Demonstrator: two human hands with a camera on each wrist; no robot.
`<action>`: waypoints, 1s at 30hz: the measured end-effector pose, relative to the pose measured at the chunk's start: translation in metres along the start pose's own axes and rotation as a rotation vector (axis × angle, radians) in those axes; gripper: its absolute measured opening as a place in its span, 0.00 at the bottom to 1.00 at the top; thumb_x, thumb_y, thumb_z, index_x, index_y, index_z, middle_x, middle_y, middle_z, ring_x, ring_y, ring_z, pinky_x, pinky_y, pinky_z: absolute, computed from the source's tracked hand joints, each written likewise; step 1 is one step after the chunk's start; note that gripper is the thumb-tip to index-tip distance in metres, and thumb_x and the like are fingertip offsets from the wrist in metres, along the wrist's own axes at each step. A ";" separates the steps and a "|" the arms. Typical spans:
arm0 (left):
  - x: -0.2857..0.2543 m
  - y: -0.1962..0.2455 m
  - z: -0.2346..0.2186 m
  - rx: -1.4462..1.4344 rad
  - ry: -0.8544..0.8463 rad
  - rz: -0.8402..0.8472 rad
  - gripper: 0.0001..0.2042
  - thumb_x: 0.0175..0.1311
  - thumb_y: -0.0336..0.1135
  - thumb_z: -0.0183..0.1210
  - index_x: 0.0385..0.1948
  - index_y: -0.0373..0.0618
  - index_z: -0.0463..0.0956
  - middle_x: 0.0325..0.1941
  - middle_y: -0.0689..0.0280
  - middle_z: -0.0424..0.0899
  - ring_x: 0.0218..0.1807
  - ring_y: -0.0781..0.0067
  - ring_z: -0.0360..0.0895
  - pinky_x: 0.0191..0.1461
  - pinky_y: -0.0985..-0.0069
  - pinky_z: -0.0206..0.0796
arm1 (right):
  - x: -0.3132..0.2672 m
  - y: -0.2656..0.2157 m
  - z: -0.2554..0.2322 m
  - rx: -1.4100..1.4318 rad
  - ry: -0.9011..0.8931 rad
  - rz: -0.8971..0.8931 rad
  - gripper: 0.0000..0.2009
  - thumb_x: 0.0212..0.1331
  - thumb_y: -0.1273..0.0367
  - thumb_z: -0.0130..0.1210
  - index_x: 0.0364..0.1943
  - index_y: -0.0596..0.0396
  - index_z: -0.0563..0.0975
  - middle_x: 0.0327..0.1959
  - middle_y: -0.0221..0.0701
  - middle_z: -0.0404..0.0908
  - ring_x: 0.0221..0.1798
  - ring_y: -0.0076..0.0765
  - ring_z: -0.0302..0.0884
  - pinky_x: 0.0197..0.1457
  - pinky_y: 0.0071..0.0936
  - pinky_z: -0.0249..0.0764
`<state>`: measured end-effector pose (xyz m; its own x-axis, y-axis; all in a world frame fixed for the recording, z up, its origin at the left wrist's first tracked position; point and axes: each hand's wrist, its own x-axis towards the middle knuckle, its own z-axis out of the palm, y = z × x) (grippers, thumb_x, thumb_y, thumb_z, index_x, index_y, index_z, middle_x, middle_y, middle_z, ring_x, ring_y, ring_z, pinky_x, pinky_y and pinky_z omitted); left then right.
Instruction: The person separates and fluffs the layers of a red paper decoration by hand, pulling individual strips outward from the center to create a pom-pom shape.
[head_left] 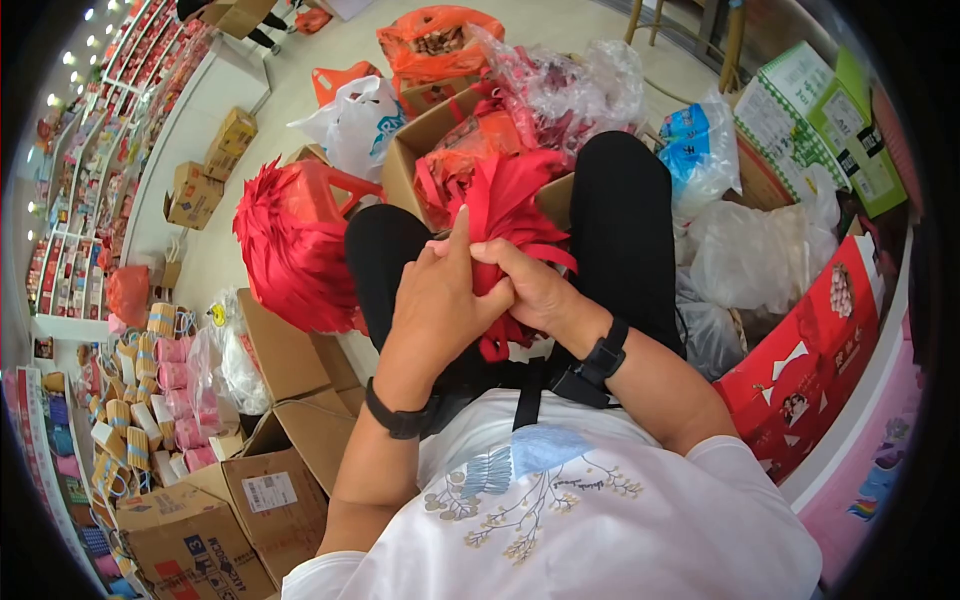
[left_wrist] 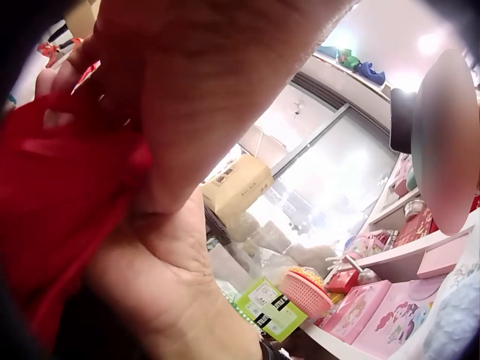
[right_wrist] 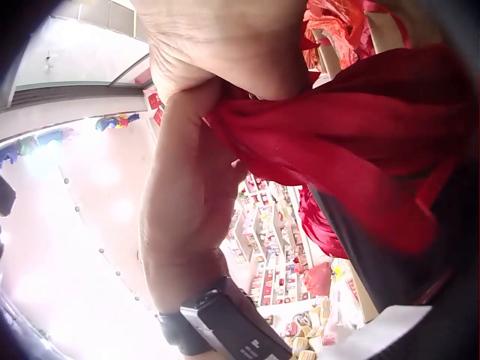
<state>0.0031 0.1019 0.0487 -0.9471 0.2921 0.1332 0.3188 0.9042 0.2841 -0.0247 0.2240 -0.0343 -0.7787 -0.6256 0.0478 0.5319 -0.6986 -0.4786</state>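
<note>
A bunch of red fabric strips is gathered between the knees, its loose ends fanning over the open carton. My left hand and right hand meet at the near end of this bunch, and both grip it, the left index finger stretched forward. In the left wrist view, the red strips come out from between the left palm and the right hand. The right wrist view has the strips hanging from under the right hand, with the left hand beside it.
A pile of red strips lies over a red stool at left. Cardboard cartons stand at near left, beside rolls of cord. Clear plastic bags and a red box crowd the right side.
</note>
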 end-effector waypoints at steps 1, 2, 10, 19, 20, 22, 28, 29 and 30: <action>-0.002 -0.002 -0.005 0.014 -0.010 0.001 0.37 0.57 0.46 0.65 0.67 0.39 0.63 0.34 0.46 0.81 0.34 0.43 0.80 0.43 0.55 0.72 | -0.001 0.001 0.000 0.018 0.031 0.003 0.21 0.66 0.58 0.52 0.55 0.60 0.76 0.58 0.38 0.77 0.62 0.35 0.74 0.69 0.34 0.67; -0.003 -0.003 -0.010 0.028 -0.020 0.001 0.37 0.56 0.48 0.66 0.67 0.39 0.64 0.34 0.47 0.82 0.34 0.44 0.80 0.43 0.56 0.72 | -0.002 0.000 -0.003 0.049 0.037 0.007 0.20 0.66 0.59 0.52 0.54 0.60 0.76 0.57 0.39 0.78 0.61 0.35 0.75 0.69 0.35 0.67; 0.026 -0.040 -0.025 -0.632 0.047 -0.233 0.19 0.67 0.44 0.63 0.47 0.34 0.78 0.27 0.61 0.82 0.32 0.72 0.80 0.39 0.72 0.72 | -0.009 -0.011 -0.016 0.013 0.108 0.135 0.13 0.66 0.62 0.55 0.42 0.59 0.78 0.31 0.33 0.81 0.31 0.32 0.82 0.46 0.36 0.81; 0.055 -0.052 0.015 -0.950 -0.025 -0.426 0.14 0.68 0.45 0.63 0.37 0.42 0.80 0.22 0.76 0.76 0.21 0.88 0.69 0.24 0.86 0.60 | -0.007 -0.014 -0.020 -0.149 0.171 0.184 0.10 0.66 0.65 0.59 0.41 0.60 0.79 0.28 0.32 0.82 0.29 0.29 0.82 0.40 0.29 0.81; 0.056 -0.054 0.017 -0.969 -0.013 -0.444 0.13 0.68 0.44 0.63 0.36 0.43 0.80 0.21 0.76 0.76 0.21 0.89 0.69 0.24 0.86 0.59 | -0.006 -0.020 -0.016 -0.162 0.183 0.195 0.11 0.66 0.65 0.59 0.41 0.60 0.79 0.29 0.32 0.82 0.30 0.27 0.82 0.39 0.26 0.80; 0.058 -0.063 0.021 -1.018 -0.001 -0.447 0.12 0.69 0.44 0.62 0.36 0.43 0.81 0.22 0.76 0.76 0.22 0.89 0.69 0.24 0.86 0.59 | -0.001 -0.023 -0.017 -0.171 0.195 0.210 0.11 0.66 0.64 0.60 0.42 0.59 0.79 0.30 0.30 0.82 0.30 0.24 0.81 0.38 0.23 0.79; 0.059 -0.082 0.025 -1.271 0.032 -0.410 0.13 0.72 0.44 0.59 0.42 0.43 0.81 0.26 0.73 0.78 0.24 0.87 0.68 0.27 0.85 0.59 | 0.017 -0.027 -0.025 -0.243 0.224 0.175 0.10 0.66 0.64 0.61 0.40 0.56 0.80 0.29 0.29 0.82 0.28 0.22 0.79 0.35 0.20 0.77; 0.056 -0.083 0.024 -1.310 0.044 -0.408 0.14 0.72 0.45 0.58 0.43 0.42 0.81 0.26 0.72 0.79 0.24 0.85 0.67 0.27 0.85 0.59 | 0.018 -0.028 -0.021 -0.281 0.253 0.169 0.09 0.66 0.64 0.61 0.39 0.56 0.80 0.28 0.29 0.82 0.27 0.23 0.78 0.34 0.21 0.77; 0.053 -0.085 0.023 -1.360 0.048 -0.399 0.15 0.73 0.45 0.57 0.44 0.42 0.81 0.27 0.72 0.79 0.24 0.85 0.68 0.28 0.85 0.59 | 0.019 -0.029 -0.017 -0.319 0.281 0.164 0.09 0.66 0.64 0.60 0.38 0.57 0.80 0.28 0.29 0.82 0.26 0.23 0.78 0.33 0.22 0.76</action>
<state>-0.0751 0.0481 0.0099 -0.9873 0.0565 -0.1484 -0.1529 -0.0858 0.9845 -0.0608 0.2385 -0.0344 -0.7763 -0.5698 -0.2697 0.5610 -0.4291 -0.7080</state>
